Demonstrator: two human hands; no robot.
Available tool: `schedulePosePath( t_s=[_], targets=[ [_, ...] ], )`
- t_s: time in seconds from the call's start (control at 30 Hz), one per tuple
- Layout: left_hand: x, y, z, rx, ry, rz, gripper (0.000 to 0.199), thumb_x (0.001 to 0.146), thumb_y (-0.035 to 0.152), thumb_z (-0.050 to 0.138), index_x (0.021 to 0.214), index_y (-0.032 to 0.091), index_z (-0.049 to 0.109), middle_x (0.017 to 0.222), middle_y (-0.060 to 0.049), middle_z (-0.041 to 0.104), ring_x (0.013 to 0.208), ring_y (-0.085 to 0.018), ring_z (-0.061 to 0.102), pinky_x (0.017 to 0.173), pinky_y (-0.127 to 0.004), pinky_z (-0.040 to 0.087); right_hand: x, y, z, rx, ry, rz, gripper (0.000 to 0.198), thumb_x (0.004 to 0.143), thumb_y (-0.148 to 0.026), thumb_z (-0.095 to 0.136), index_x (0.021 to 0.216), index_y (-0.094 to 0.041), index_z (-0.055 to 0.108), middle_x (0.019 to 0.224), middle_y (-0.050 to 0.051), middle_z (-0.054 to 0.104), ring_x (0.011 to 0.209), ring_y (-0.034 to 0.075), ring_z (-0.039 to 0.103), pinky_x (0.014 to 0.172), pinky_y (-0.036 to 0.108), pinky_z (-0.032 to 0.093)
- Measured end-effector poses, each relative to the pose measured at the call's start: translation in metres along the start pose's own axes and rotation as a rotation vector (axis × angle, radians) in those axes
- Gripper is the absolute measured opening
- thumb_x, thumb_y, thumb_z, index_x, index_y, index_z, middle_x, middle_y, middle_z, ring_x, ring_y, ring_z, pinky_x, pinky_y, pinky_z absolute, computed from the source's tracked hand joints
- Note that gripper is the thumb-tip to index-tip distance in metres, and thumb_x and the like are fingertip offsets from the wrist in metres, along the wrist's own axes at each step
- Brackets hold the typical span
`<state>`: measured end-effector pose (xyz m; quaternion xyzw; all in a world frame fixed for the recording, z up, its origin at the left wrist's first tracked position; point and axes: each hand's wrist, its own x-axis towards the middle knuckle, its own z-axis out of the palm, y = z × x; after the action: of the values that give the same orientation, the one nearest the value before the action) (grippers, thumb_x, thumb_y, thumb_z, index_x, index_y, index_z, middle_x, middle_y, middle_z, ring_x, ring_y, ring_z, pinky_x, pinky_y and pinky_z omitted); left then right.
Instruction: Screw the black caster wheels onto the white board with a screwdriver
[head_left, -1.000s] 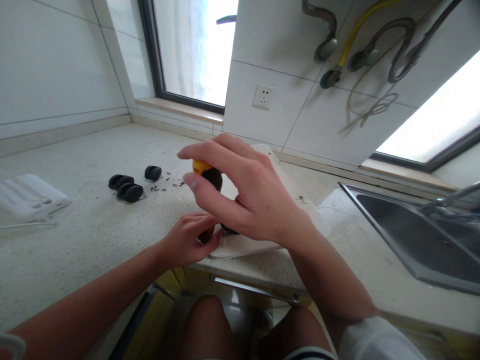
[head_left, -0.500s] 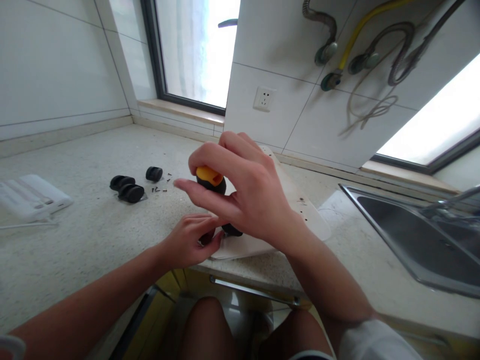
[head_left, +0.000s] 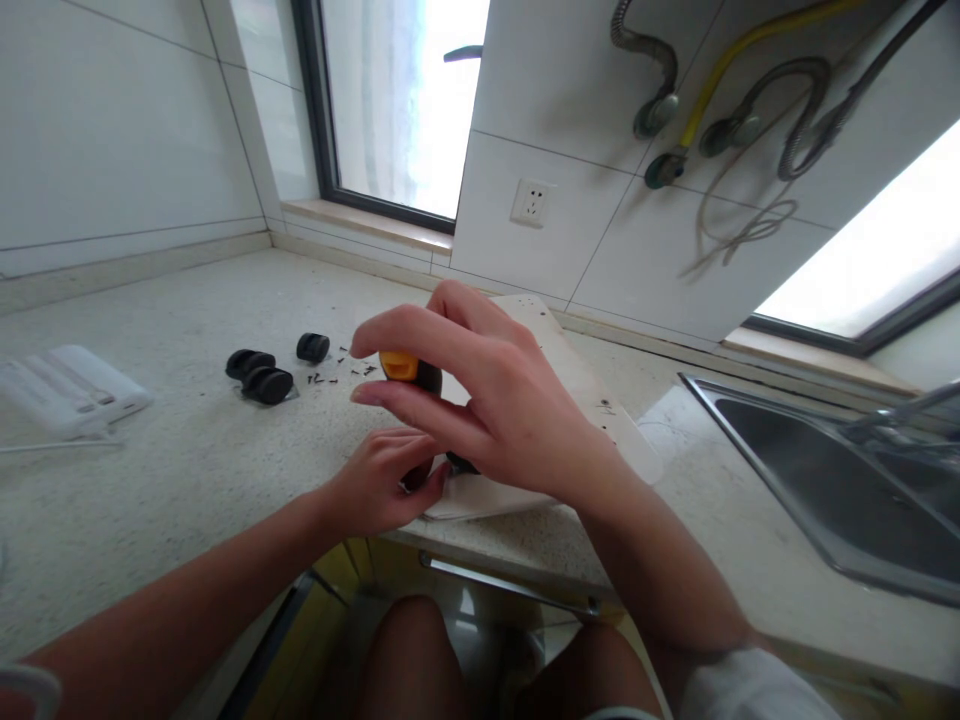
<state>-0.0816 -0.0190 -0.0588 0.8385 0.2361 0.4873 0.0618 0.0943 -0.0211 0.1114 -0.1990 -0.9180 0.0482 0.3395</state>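
My right hand [head_left: 502,400] is curled around the yellow and black handle of a screwdriver [head_left: 405,368]. The handle points up, and its shaft and tip are hidden behind my fingers. Just below it, my left hand [head_left: 386,482] pinches a dark caster wheel [head_left: 463,465] at the near corner of a white board [head_left: 495,500]. Most of this caster is covered by both hands. Small dark holes dot the board, which lies flat on the counter. Several loose screws [head_left: 334,380] lie left of my right hand.
Left of the board are black caster wheels [head_left: 268,385] on the counter [head_left: 187,480]. A white power bank [head_left: 82,390] with a cable sits at far left. To the right is a steel sink [head_left: 810,480]. The counter's front edge runs just below my hands.
My right hand has shifted slightly left and down, and its index finger and thumb have turned around the screwdriver handle, which leans a bit more left. My left hand stays in place.
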Motion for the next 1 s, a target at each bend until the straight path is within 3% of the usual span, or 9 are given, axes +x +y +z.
schedulePosePath(
  t_s=[0.07, 0.13, 0.27, 0.37, 0.53, 0.67, 0.83, 0.9, 1.0],
  targets=[
    [0.001, 0.001, 0.000, 0.004, 0.003, 0.003, 0.015, 0.097, 0.013, 0.062, 0.087, 0.022, 0.057, 0.061, 0.008, 0.058, 0.053, -0.010, 0.054, 0.055, -0.025, 0.040, 0.001, -0.001, 0.007, -0.080, 0.091, -0.009, 0.032, 0.109, -0.048, 0.064, 0.117, -0.020, 0.077, 0.102, 0.004, 0.061, 0.099, 0.017, 0.058, 0.092, 0.033, 0.048],
    [0.002, 0.002, -0.001, 0.002, 0.003, -0.002, 0.015, 0.097, 0.012, 0.062, 0.087, 0.022, 0.057, 0.061, 0.008, 0.058, 0.053, -0.010, 0.054, 0.055, -0.025, 0.040, 0.003, -0.001, 0.008, -0.058, 0.096, 0.005, 0.032, 0.108, -0.048, 0.064, 0.115, -0.020, 0.077, 0.104, 0.004, 0.063, 0.100, 0.017, 0.059, 0.093, 0.033, 0.049],
    [0.000, 0.002, -0.001, -0.025, -0.008, -0.004, 0.013, 0.097, 0.011, 0.063, 0.092, 0.022, 0.059, 0.063, 0.009, 0.057, 0.054, -0.010, 0.054, 0.056, -0.024, 0.041, 0.003, -0.001, -0.009, 0.157, -0.085, 0.051, 0.037, 0.111, -0.034, 0.055, 0.142, -0.017, 0.069, 0.126, 0.006, 0.072, 0.113, 0.016, 0.066, 0.104, 0.032, 0.051],
    [-0.002, 0.000, 0.000, -0.027, -0.015, -0.021, 0.013, 0.098, 0.011, 0.064, 0.093, 0.023, 0.061, 0.065, 0.008, 0.057, 0.056, -0.009, 0.054, 0.060, -0.023, 0.044, 0.002, 0.002, -0.017, 0.191, -0.130, 0.083, 0.044, 0.114, -0.029, 0.048, 0.154, -0.015, 0.061, 0.135, 0.007, 0.073, 0.122, 0.015, 0.067, 0.110, 0.031, 0.049],
    [-0.003, -0.001, 0.002, 0.001, -0.025, -0.050, 0.016, 0.098, 0.012, 0.065, 0.108, 0.023, 0.069, 0.066, 0.008, 0.058, 0.057, -0.010, 0.055, 0.062, -0.023, 0.047, 0.006, 0.008, 0.001, 0.056, -0.013, 0.137, 0.031, 0.109, -0.047, 0.061, 0.127, -0.024, 0.073, 0.114, 0.003, 0.071, 0.100, 0.016, 0.063, 0.093, 0.032, 0.051],
    [-0.001, 0.000, 0.001, -0.010, -0.029, -0.052, 0.012, 0.097, 0.012, 0.065, 0.101, 0.023, 0.068, 0.064, 0.009, 0.058, 0.054, -0.010, 0.053, 0.062, -0.023, 0.047, 0.008, 0.007, 0.008, 0.009, 0.028, 0.128, 0.031, 0.109, -0.050, 0.061, 0.120, -0.024, 0.073, 0.110, 0.003, 0.069, 0.097, 0.016, 0.061, 0.093, 0.033, 0.051],
    [0.000, 0.001, 0.001, -0.029, -0.003, -0.024, 0.012, 0.097, 0.011, 0.065, 0.097, 0.023, 0.066, 0.062, 0.009, 0.056, 0.053, -0.009, 0.053, 0.060, -0.022, 0.045, 0.004, 0.001, -0.011, 0.108, -0.127, 0.127, 0.042, 0.111, -0.040, 0.056, 0.148, -0.022, 0.065, 0.133, 0.005, 0.075, 0.117, 0.018, 0.067, 0.107, 0.034, 0.052],
    [0.000, 0.001, 0.001, -0.026, -0.006, -0.029, 0.015, 0.097, 0.011, 0.064, 0.105, 0.022, 0.069, 0.063, 0.009, 0.057, 0.053, -0.009, 0.053, 0.059, -0.022, 0.045, 0.003, 0.001, -0.015, 0.167, -0.164, 0.127, 0.047, 0.113, -0.034, 0.051, 0.158, -0.021, 0.058, 0.140, 0.005, 0.074, 0.124, 0.018, 0.067, 0.111, 0.033, 0.050],
    [0.000, 0.001, 0.000, -0.007, -0.022, -0.039, 0.029, 0.097, 0.012, 0.064, 0.123, 0.022, 0.071, 0.066, 0.008, 0.059, 0.055, -0.010, 0.054, 0.059, -0.022, 0.046, 0.004, 0.004, -0.016, 0.178, -0.161, 0.130, 0.048, 0.114, -0.036, 0.051, 0.158, -0.019, 0.058, 0.142, 0.006, 0.074, 0.124, 0.018, 0.069, 0.111, 0.033, 0.051]
  ],
)
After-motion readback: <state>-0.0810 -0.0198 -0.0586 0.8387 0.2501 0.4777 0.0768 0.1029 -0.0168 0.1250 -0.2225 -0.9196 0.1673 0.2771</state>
